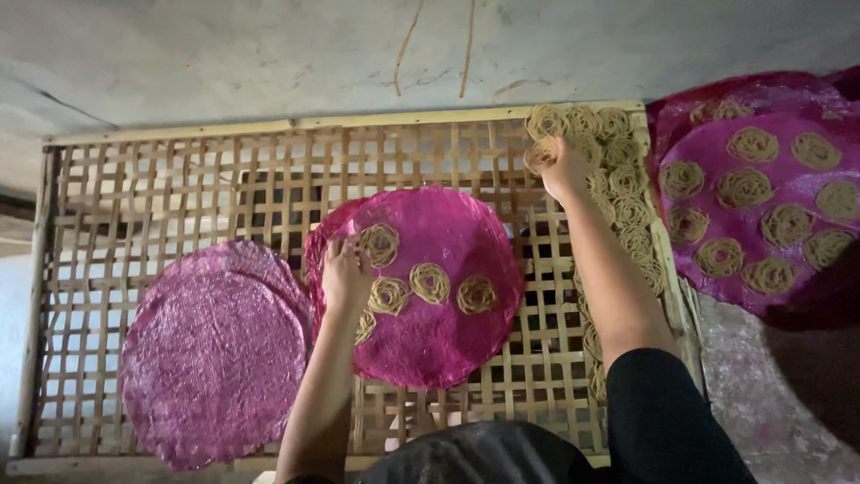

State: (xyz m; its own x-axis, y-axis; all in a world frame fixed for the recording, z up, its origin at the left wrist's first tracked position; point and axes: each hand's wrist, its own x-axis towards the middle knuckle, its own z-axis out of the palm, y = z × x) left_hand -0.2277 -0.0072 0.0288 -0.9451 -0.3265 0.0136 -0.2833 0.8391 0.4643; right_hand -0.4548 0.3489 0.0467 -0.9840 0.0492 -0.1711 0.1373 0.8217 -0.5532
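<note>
Right hand (pixel 563 166) lays noodle coil (pixel 541 154) near rack (pixel 179 188) edge.

Woven bamboo rack (pixel 179 193), two pink round mats (pixel 215 354) on it, noodle coils (pixel 627 211) along its right edge.

bare lattice tray (pixel 179 179), discs (pixel 215 350) crowd front

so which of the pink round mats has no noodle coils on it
The pink mat at the left of the bamboo rack. It lies bare, while the middle mat and the mats at the right carry coils.
</note>
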